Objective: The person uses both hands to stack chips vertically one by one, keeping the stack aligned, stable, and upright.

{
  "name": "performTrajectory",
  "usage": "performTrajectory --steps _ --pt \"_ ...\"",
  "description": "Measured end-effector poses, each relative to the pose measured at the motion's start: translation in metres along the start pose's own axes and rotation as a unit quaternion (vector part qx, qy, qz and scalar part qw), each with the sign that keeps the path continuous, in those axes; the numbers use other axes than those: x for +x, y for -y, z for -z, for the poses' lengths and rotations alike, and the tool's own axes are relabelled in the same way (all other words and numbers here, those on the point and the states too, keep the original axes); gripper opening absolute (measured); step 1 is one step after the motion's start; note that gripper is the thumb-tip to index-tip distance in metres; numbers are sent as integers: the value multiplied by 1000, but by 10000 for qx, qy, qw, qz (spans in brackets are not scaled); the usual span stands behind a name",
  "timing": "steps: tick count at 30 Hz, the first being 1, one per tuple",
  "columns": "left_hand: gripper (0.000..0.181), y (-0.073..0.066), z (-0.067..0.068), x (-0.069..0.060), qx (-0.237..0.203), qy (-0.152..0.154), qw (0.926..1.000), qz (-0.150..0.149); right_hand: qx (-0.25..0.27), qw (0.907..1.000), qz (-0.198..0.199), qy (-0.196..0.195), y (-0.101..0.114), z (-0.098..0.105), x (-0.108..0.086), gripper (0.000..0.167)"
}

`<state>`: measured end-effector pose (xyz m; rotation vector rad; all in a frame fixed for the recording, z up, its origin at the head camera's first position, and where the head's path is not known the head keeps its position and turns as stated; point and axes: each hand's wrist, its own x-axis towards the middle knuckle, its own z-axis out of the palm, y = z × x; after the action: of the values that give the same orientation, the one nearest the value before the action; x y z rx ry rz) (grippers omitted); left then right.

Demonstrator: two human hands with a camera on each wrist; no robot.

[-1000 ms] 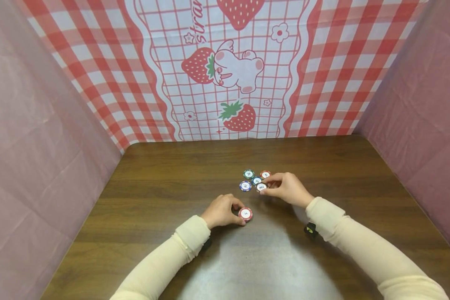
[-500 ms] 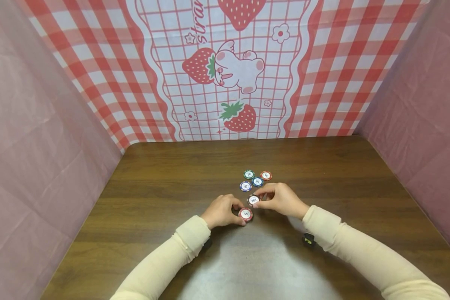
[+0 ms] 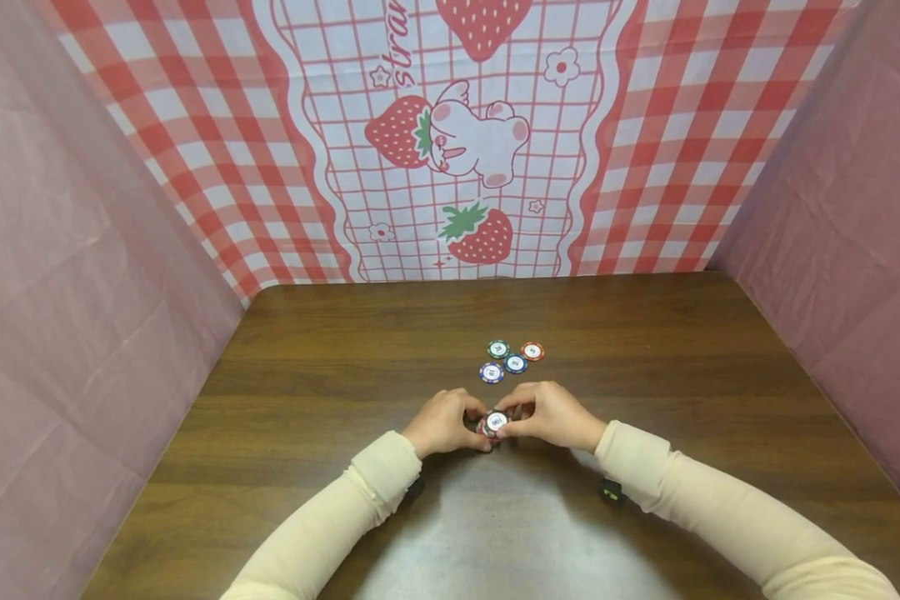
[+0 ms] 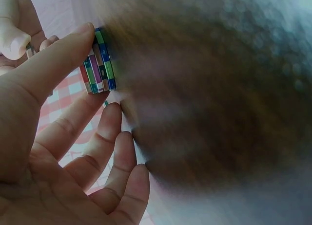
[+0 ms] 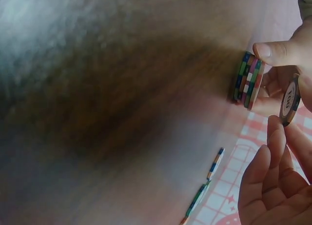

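Thumb and fingers of my left hand (image 3: 444, 422) grip a small stack of chips standing on the table, its layers of several colours showing in the left wrist view (image 4: 100, 64). My right hand (image 3: 558, 417) pinches a dark-edged chip marked 100 (image 3: 497, 422) by its edge. In the right wrist view this chip (image 5: 290, 101) is held apart from the stack (image 5: 248, 81), a short way above it. From the head camera the chip covers most of the stack's top.
Beyond the hands, four loose chips would be several: a green one (image 3: 498, 349), a red one (image 3: 532, 351), a blue one (image 3: 515, 363) and a purple-blue one (image 3: 491, 372) lie flat on the wooden table (image 3: 330, 358). A checked cloth (image 3: 645, 167) hangs behind.
My right hand has drawn the 100 chip from beside the loose chips toward my body and leftward, to over the stack. My left hand has stayed in place.
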<state>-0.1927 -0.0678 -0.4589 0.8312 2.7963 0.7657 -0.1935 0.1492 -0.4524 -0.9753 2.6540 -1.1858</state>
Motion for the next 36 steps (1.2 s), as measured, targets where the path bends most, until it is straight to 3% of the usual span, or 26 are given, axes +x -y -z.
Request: performTrajectory --steps 14,36 --pt "37 0 0 -1 -98 4 9999 -24 -190 9995 40 230 3 -6 1 21" --pt "37 1 -1 0 -181 71 9998 41 -620 9979 -21 160 3 -11 5 23"
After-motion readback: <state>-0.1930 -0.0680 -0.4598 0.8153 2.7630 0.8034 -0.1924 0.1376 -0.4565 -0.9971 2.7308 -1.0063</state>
